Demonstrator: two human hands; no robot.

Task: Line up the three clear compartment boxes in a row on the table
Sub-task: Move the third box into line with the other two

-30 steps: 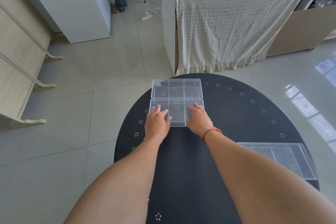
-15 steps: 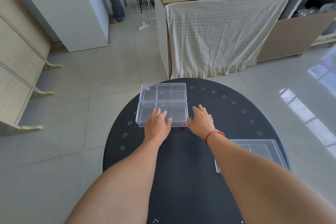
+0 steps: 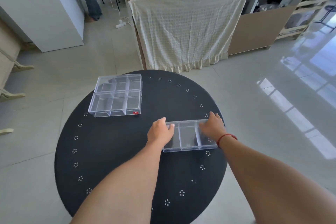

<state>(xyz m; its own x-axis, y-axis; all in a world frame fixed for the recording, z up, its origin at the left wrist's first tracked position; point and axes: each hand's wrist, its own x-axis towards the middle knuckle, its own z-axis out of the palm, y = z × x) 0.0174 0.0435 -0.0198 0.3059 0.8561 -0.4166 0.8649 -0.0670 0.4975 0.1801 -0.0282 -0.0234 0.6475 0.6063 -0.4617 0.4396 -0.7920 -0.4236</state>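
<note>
Two clear compartment boxes lie edge to edge at the far left of the round black table (image 3: 112,151): the far box (image 3: 119,82) and the near box (image 3: 116,104), which has a small red label. A third clear compartment box (image 3: 188,137) lies right of the table's middle. My left hand (image 3: 161,130) grips its left end, fingers curled over the edge. My right hand (image 3: 212,125), with a red wristband, grips its right end. My forearms hide the box's near corners.
A counter draped with a cream cloth (image 3: 183,29) stands beyond the table. A white cabinet (image 3: 41,11) is at the back left, and a person's legs (image 3: 91,0) show near it. Tiled floor surrounds the table; wooden furniture feet (image 3: 11,94) sit at the left.
Both hands left the near left box and moved right onto the third box. The view has shifted, so the two paired boxes now sit further left.
</note>
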